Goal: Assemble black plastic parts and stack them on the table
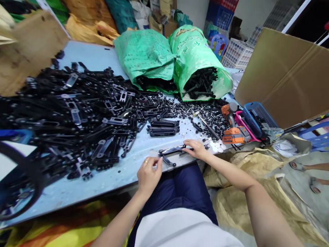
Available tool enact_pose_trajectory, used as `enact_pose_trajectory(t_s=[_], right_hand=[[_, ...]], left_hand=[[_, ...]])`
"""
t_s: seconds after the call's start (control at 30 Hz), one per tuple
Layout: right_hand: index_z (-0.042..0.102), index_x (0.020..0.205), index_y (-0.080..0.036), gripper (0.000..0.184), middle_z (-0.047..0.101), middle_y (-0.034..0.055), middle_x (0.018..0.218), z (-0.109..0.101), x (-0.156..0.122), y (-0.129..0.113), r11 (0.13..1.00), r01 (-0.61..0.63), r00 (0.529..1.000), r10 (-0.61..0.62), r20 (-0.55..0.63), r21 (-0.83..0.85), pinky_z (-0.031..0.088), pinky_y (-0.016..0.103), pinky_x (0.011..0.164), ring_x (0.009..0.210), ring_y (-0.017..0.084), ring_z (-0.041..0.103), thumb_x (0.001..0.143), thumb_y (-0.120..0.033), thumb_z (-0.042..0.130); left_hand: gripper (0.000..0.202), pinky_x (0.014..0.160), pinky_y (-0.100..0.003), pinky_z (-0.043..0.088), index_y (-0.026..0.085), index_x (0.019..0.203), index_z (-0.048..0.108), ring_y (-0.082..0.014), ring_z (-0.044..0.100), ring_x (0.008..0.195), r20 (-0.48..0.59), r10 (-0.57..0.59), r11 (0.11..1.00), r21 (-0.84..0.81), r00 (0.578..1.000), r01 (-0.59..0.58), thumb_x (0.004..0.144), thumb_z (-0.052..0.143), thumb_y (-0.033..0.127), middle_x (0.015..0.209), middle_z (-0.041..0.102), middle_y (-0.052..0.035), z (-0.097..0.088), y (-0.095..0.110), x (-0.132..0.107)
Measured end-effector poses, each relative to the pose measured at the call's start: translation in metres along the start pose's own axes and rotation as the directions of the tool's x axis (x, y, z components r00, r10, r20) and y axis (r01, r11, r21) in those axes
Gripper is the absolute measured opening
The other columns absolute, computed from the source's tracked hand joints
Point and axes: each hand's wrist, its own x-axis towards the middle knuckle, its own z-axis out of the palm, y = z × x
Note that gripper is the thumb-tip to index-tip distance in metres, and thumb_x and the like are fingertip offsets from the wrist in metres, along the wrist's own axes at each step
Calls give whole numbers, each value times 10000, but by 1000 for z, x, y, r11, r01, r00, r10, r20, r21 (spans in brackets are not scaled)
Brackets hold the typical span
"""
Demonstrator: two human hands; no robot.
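Note:
At the table's front edge, my right hand (196,149) pinches the right end of a long, glossy black bracket arm (172,150). My left hand (150,171), a ring on one finger, is closed at the other end of that arm; what its fingertips hold is hidden. A shorter black arm with a ball end (169,161) slants out beneath, close to my left thumb. Behind my hands lies a neat stack of black bracket arms (163,128). To the right are a hammer (207,126) and some white discs (217,146).
A large heap of black plastic parts (97,113) covers the table's left side. Loose screws (185,106) spread below two green sacks (146,58). An orange cordless driver (232,127) stands beside a blue basket (259,118). Cardboard (285,79) walls the right side.

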Motion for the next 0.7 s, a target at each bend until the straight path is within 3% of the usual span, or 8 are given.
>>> enact_pose_trajectory(t_s=[0.27,0.37,0.43,0.47,0.53,0.6,0.63,0.7], right_hand=[[521,1215,-95,455,511,133,1216,-1,-15,7,998,30,993,-24,-112,49,387,284,966,1136,149,479,926,-425,402],[567,1140,-69,467,577,143,1087,-8,-7,-5,997,71,974,-72,-215,-12,416,270,919,1052,148,527,942,-435,355],[584,1115,-77,450,593,129,1044,-5,2,-19,987,155,975,-160,-152,-45,422,244,897,1007,135,544,949,-421,346],[574,1139,-89,444,583,122,1073,-2,9,-27,980,191,976,-197,-96,-62,418,232,897,1012,131,542,948,-424,354],[521,1227,-127,453,502,111,1224,6,21,-43,967,229,973,-229,16,-111,402,228,914,1077,137,509,935,-444,381],[470,1286,-172,458,410,90,1326,15,31,-57,961,228,970,-211,118,-154,393,228,917,1123,146,479,924,-444,407],[455,1300,-188,450,401,77,1335,18,35,-63,962,219,968,-193,158,-162,394,220,909,1129,143,475,924,-431,411],[427,1322,-193,443,440,57,1305,22,38,-72,968,197,965,-165,201,-153,397,191,880,1116,125,483,931,-401,409]], left_hand=[[301,658,-274,428,120,793,603,-179,547,722,84,380,923,25,921,-383,902,356,253,756,598,-84,34,30,15],[353,616,-263,428,133,725,601,-166,561,627,158,336,942,-51,929,-332,907,332,271,666,598,-62,34,30,10],[416,510,-259,392,147,632,586,-178,561,547,333,148,987,10,931,-161,898,328,336,593,582,-63,26,26,4],[432,479,-268,374,150,620,596,-200,563,527,447,-18,991,127,894,-43,887,330,361,573,581,-74,21,25,2],[437,503,-293,393,162,690,648,-248,596,578,635,-330,924,367,698,104,876,340,409,600,607,-95,11,26,2],[442,599,-336,437,174,812,680,-282,624,702,709,-496,857,491,502,153,876,338,447,706,643,-113,3,33,7],[451,649,-353,448,176,859,683,-288,626,759,725,-524,845,507,446,168,878,331,458,763,652,-119,0,37,11],[466,699,-370,453,174,916,680,-291,624,811,735,-539,840,503,411,202,881,310,456,836,655,-129,-3,45,16]])
